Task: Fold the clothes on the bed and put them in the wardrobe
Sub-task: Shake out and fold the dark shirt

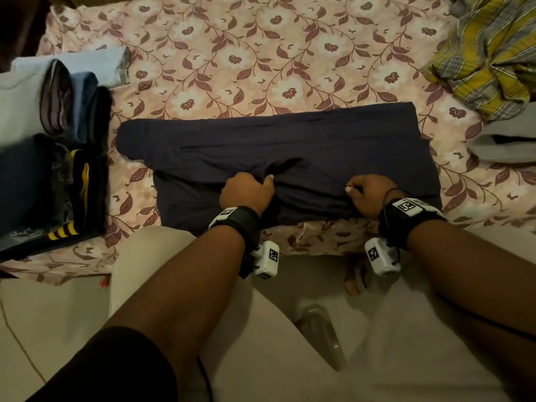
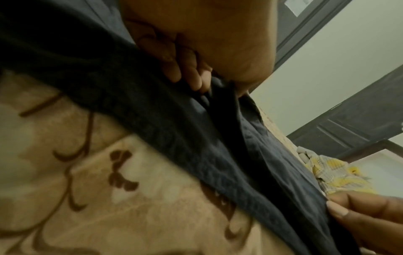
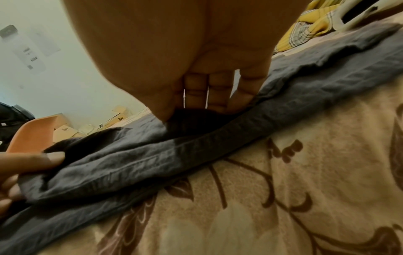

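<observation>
A dark navy garment [image 1: 275, 140] lies partly folded across the floral bed sheet [image 1: 232, 53], its near edge by the bed's front. My left hand [image 1: 249, 190] grips a bunch of its near edge, fingers [image 2: 185, 72] curled into the cloth [image 2: 174, 129]. My right hand [image 1: 365, 192] holds the same edge further right, thumb on top and fingers [image 3: 216, 96] tucked under the fabric [image 3: 152, 155]. In the right wrist view the left hand [image 3: 26, 163] pinches the hem at the frame's left.
A stack of folded clothes [image 1: 52, 146] sits on the bed's left side. A yellow checked garment [image 1: 487, 53] lies crumpled at the far right, with a grey garment [image 1: 504, 143] below it. The floor [image 1: 43, 314] lies beneath my arms.
</observation>
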The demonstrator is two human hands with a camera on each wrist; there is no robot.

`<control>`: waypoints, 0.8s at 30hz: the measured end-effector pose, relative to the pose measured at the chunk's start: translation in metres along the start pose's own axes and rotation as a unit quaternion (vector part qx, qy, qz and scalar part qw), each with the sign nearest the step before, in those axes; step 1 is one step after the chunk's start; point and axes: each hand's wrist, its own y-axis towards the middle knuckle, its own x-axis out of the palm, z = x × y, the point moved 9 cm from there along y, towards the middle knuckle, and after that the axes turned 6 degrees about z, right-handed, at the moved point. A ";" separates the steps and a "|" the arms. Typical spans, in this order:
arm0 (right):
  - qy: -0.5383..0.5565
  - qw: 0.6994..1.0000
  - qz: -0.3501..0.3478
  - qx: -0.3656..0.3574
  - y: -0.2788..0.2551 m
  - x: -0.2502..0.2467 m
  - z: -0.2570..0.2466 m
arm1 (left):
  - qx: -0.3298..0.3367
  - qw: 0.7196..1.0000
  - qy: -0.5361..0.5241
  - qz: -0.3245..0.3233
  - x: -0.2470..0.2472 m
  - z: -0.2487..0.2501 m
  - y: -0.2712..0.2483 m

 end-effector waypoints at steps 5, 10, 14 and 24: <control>0.001 1.000 -0.008 -0.016 -0.006 -0.004 -0.003 | 0.037 0.998 -0.004 0.046 -0.035 -0.001 -0.013; -0.019 0.998 -0.026 -0.062 -0.021 -0.008 -0.007 | 0.127 0.990 0.045 0.049 -0.045 -0.003 -0.064; -0.044 0.995 -0.028 -0.089 -0.031 -0.004 -0.006 | 0.124 0.988 0.092 0.024 -0.033 -0.027 -0.088; -0.131 0.984 -0.068 -0.104 -0.026 0.006 -0.017 | 0.004 0.989 -0.146 -0.003 -0.027 -0.077 -0.076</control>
